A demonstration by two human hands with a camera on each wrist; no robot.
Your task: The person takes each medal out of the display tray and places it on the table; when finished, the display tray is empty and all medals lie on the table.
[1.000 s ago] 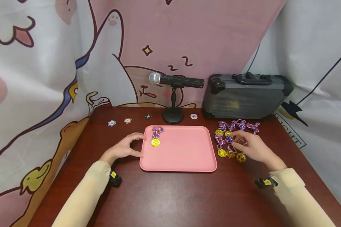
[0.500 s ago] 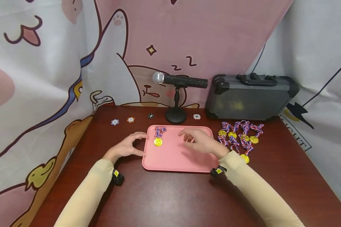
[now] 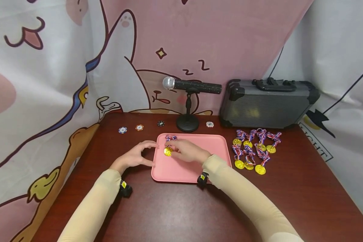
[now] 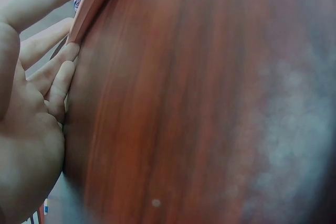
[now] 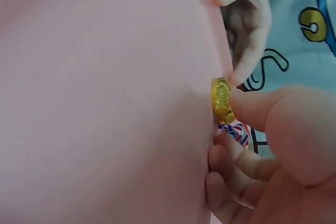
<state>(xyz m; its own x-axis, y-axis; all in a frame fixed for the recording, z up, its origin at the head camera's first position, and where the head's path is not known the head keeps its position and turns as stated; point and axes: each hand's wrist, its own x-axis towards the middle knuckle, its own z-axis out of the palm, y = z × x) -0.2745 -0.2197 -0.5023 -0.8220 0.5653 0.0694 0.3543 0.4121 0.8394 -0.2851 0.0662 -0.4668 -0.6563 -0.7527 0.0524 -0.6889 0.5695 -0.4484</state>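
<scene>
A gold medal [image 3: 167,152] with a knotted red, white and blue ribbon [image 3: 171,137] lies near the upper left corner of the pink tray [image 3: 181,172]. My right hand [image 3: 184,150] is over the tray, its thumb and forefinger to either side of the medal's ribbon end. In the right wrist view, the thumb tip overlaps the medal [image 5: 221,100], and a gap with ribbon in it shows between thumb and forefinger. My left hand [image 3: 133,155] rests at the tray's left rim, thumb and fingers spread apart along it; its palm faces the left wrist view.
Several more medals [image 3: 260,169] lie in rows right of the tray. Behind stand a microphone [image 3: 199,86] on a black stand [image 3: 187,122] and a grey hard case [image 3: 266,104]. Several chips, among them a blue and white chip [image 3: 122,130], lie along the back of the brown table [image 3: 169,211].
My right hand has moved left from the medals on the right, across the tray, to the medal at its upper left. The left hand stays at the tray's rim.
</scene>
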